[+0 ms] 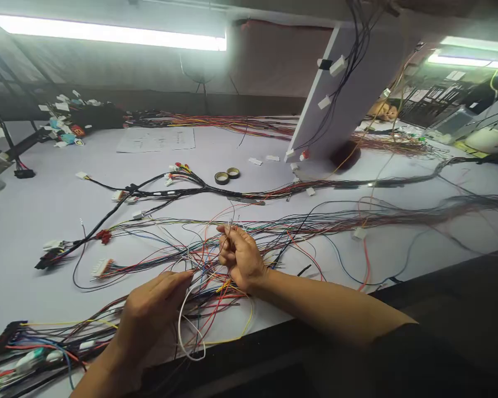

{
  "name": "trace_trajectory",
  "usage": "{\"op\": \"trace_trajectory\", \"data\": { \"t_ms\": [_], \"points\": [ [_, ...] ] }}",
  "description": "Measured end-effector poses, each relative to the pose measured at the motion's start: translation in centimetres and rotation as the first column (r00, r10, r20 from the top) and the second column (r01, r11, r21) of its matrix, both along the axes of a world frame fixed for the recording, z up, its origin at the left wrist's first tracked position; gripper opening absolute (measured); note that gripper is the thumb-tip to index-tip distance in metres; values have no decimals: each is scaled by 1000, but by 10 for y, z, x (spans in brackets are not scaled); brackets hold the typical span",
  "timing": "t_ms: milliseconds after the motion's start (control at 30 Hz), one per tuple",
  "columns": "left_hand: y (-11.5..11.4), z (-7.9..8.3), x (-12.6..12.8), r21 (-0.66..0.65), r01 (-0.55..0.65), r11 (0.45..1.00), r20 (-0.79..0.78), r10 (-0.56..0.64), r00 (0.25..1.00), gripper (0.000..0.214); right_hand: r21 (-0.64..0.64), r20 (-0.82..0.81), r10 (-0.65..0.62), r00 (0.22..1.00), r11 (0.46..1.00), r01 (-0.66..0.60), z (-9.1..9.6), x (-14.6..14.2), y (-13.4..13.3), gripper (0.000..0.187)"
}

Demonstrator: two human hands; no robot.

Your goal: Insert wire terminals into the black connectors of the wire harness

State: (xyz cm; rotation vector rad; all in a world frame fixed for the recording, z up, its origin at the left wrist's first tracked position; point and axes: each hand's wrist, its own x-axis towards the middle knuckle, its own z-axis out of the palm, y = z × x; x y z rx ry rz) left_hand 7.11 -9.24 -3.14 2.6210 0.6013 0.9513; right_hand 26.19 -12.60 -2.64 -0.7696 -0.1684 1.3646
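Glowing above the pale table (pixel 216 142), tube lights (pixel 108 34) illuminate tangled wires (pixel 207 255).

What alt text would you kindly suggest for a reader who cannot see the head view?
A bare right hand seems to pinch a thin wire, left hand nearby, among loose coloured wires on a table; beyond lie a black harness and two tape rolls.

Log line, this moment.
left hand: at thin multicoloured wires | right hand: pinching one or more | beyond: black-wrapped cable harness
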Motion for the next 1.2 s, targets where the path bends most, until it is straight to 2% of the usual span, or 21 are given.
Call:
{"op": "trace_trajectory", "data": {
  "t_ms": [200, 400, 600, 800, 900, 1067, 1200],
  "points": [
    [7, -15, -12, -83, 34, 996, -109, -43, 993, 15, -63, 41, -136, 990, 988, 138, 2, 16, 10, 8],
    [10, -21, -14, -131, 27, 991, -71, -37, 997, 14, 44, 153, -205, 967, 979, 200, 7, 32, 21, 14],
    [12, -16, -14, -110, 128, 986, -61, -135, 989, 17, 104, 198, -227, 954, 972, 210, 20, 43, 26, 24],
    [15, -7, -9, -119, 159, 980, -60, -167, 984, 16, 134, 203, -247, 948, 966, 223, 29, 45, 26, 30],
    [16, -9, -10, -103, 170, 980, -43, -175, 984, 15, 122, 202, -239, 950, 968, 218, 32, 44, 24, 32],
    [16, -12, -13, -133, 180, 975, -103, -194, 976, 19, 132, 259, -182, 949, 980, 152, 30, 38, 21, 31],
    [14, -1, -12, -83, 51, 995, -93, -59, 994, 19, 136, 391, -72, 918, 991, 20, 22, 23, 11, 29]
  ]
}}
